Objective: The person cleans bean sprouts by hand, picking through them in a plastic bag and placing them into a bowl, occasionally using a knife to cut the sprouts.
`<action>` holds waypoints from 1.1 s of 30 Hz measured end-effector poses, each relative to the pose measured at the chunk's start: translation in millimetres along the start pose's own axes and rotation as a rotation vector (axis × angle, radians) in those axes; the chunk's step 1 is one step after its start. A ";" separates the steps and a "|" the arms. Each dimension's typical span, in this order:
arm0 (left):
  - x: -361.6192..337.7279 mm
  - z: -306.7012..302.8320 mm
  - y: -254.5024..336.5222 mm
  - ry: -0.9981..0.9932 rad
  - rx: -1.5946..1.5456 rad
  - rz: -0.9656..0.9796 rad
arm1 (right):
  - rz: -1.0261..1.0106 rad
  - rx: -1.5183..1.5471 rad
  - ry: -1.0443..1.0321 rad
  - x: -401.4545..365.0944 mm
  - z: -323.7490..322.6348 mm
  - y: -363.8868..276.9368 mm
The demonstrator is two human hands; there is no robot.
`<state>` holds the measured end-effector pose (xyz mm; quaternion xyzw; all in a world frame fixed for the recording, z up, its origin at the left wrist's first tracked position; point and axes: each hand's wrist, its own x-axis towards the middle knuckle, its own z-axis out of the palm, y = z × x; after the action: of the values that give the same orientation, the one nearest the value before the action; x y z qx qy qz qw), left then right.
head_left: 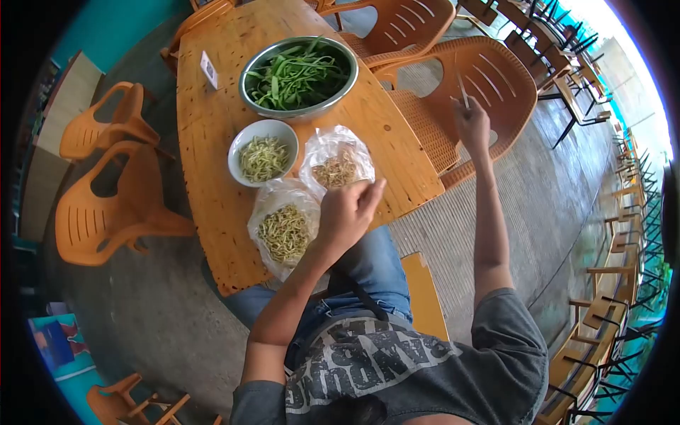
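Observation:
My left hand (pixel 352 216) is closed above the table's near edge, fingers curled and thumb pressed alongside; whatever they may hold is hidden. Out to the right, over an orange chair, my right hand (pixel 473 126) grips a slim knife (pixel 461 86), blade pointing up and away. Just left of my left hand lies an open plastic bag of greenish sprouts (pixel 285 234). Behind that hand sits a second plastic bag (pixel 354 145) with brownish scraps (pixel 334 170). A white bowl (pixel 236 151) holds pale sprouts (pixel 263 159). Farther back, a steel basin (pixel 301 111) contains green leafy stems (pixel 297 74).
The wooden table (pixel 382 134) carries a small white card stand (pixel 209 70) at its left. Orange plastic chairs (pixel 117 205) stand on both sides. Wooden chairs and tables (pixel 602 304) line the far right, with chairs stacked on top. My legs (pixel 375 269) are under the near edge.

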<state>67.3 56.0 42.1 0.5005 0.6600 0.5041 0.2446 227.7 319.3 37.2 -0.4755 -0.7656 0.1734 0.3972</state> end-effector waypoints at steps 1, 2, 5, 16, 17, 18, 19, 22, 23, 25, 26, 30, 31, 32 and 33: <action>5.9 6.9 5.5 -0.039 0.074 0.012 | 0.000 -0.100 0.012 6.6 -5.7 14.4; 6.3 14.0 6.9 -0.047 0.092 0.050 | -0.003 -0.100 -0.052 3.3 -6.7 27.3; -6.7 25.6 6.4 -0.103 0.105 0.016 | -0.174 -0.237 -0.218 -34.5 12.1 62.9; -97.1 -43.1 -28.8 0.087 0.061 -0.358 | -0.222 -0.681 -0.449 -51.5 29.0 114.3; -100.4 -53.8 -27.1 0.126 0.006 -0.388 | -0.223 -0.693 -0.479 -47.3 32.2 116.8; -110.1 -59.7 -50.3 0.178 -0.066 -0.390 | -0.186 -0.615 -0.441 -41.8 27.0 100.3; -109.8 -70.6 -43.5 0.223 -0.120 -0.458 | -0.217 -0.515 -0.337 -38.9 23.2 86.2; -88.6 -107.3 -50.4 0.416 -0.051 -0.353 | -0.207 -0.198 -0.302 -45.3 26.8 16.0; -73.2 -124.1 -39.1 0.466 -0.006 -0.344 | -0.234 -0.082 -0.326 -53.3 34.3 -7.4; -51.0 -139.0 -20.0 0.524 -0.084 -0.238 | -0.286 0.059 -0.443 -78.7 36.1 -62.8; -49.0 -135.5 -13.5 0.510 -0.133 -0.207 | -0.306 0.137 -0.487 -89.1 41.7 -82.6; -10.8 -77.9 -8.5 0.390 -0.205 -0.142 | -0.220 0.423 -0.427 -113.7 53.5 -115.4; 10.5 -53.5 -29.5 0.432 0.082 0.026 | -0.081 0.509 -0.405 -114.1 54.9 -112.5; 34.1 -34.6 -43.3 0.534 0.247 0.220 | 0.056 0.597 -0.390 -115.5 58.5 -108.1; 47.5 -22.6 -45.0 0.469 0.277 0.104 | 0.198 0.682 -0.391 -119.2 61.9 -108.7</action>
<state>12.0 90.0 18.1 0.4321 0.7345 0.5231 -0.0119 143.4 170.0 15.6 -0.3460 -0.6757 0.5419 0.3605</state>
